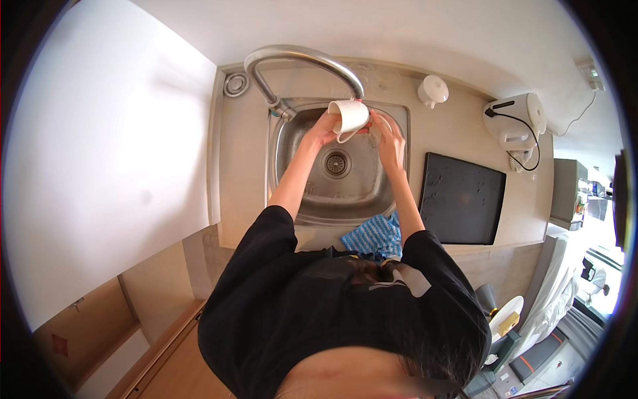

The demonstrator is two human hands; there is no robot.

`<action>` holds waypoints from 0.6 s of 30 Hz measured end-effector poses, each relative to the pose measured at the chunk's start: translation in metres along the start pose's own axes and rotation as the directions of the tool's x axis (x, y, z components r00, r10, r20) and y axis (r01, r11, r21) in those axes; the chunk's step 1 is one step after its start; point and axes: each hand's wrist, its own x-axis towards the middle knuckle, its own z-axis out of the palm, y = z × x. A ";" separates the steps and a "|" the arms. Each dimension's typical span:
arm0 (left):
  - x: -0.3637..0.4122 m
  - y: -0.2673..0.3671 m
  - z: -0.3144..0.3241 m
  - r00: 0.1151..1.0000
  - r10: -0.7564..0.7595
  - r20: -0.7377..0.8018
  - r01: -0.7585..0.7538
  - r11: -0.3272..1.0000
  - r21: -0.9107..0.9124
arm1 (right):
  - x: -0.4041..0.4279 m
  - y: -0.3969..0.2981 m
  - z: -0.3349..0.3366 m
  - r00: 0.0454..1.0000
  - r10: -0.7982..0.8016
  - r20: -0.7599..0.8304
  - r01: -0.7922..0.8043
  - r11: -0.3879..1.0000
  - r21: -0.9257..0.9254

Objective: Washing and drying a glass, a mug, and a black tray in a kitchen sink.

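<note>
A white mug (353,115) lies tipped on its side under the spout of a curved metal faucet (304,52), its mouth towards the left. My left hand (325,128) holds it from the left, some fingers hidden behind it. The mug's handle hangs downward. Close by the mug's base is my right hand (391,142), fingers raised; a pale curved edge shows beside them, too unclear to name. Both hands are over the stainless steel sink (344,187), above its drain strainer (336,163).
A blue-and-white striped cloth (374,237) lies at the sink's front edge. On the counter to the right are a black tray (463,199) with water drops, a white lidded cup (432,91) and a white electric kettle (513,119) with a black cord. A white panel (124,149) stands left.
</note>
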 end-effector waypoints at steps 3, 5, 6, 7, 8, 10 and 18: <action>0.013 -0.002 -0.012 0.986 0.164 -0.041 -0.146 0.947 0.285 | -0.018 -0.009 -0.016 0.978 -0.022 0.207 0.060 0.982 -0.181; 0.020 -0.003 -0.014 0.995 0.099 -0.032 -0.088 0.967 0.240 | -0.025 -0.004 -0.021 0.971 -0.070 0.229 0.122 0.967 -0.224; 0.026 -0.006 -0.011 0.980 0.189 -0.056 -0.166 0.944 0.285 | -0.026 0.002 -0.024 0.977 -0.127 0.173 0.168 0.953 -0.251; 0.027 -0.007 -0.011 0.981 0.189 -0.054 -0.166 0.945 0.282 | -0.028 0.008 -0.026 0.975 -0.186 0.119 0.213 0.936 -0.280; 0.027 -0.007 -0.011 0.985 0.170 -0.018 -0.162 0.960 0.230 | -0.028 0.013 -0.025 0.975 -0.187 0.121 0.214 0.935 -0.283; 0.028 -0.011 -0.011 0.988 0.154 0.012 -0.153 0.973 0.174 | -0.023 0.002 -0.030 0.972 0.185 0.142 -0.180 0.983 -0.045; 0.015 -0.020 0.019 0.907 0.418 -0.052 -0.401 0.895 0.196 | -0.052 0.016 0.000 0.669 0.456 0.587 -0.671 0.031 0.740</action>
